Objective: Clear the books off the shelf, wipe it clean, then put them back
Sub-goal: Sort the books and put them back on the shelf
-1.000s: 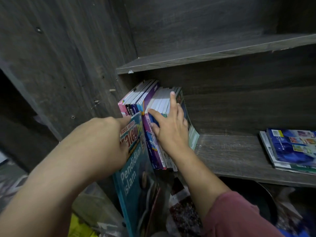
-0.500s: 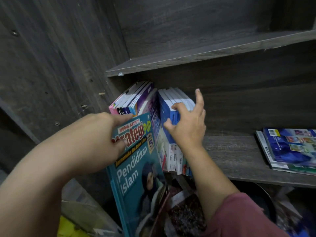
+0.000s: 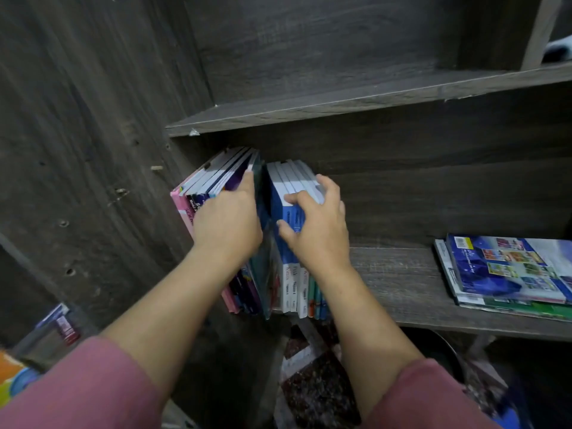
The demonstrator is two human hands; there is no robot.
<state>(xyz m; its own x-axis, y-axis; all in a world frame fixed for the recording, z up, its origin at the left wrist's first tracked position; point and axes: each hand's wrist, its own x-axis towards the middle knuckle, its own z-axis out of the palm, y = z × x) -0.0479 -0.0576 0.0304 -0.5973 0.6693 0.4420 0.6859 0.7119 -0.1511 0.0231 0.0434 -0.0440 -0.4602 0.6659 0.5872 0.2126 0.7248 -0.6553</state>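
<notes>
Teal workbook (image 3: 266, 274), gripped by left hand (image 3: 227, 224), should slide in squarely while right hand (image 3: 315, 233) clasps blue-spined books (image 3: 278, 196) aside.

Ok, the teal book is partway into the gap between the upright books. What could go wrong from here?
The gap is narrow: the teal book at the left hand may catch or bend a neighbouring cover. The blue-and-white books are held by the right hand; once released, they may topple onto the shelf, since nothing props them on that side.
</notes>
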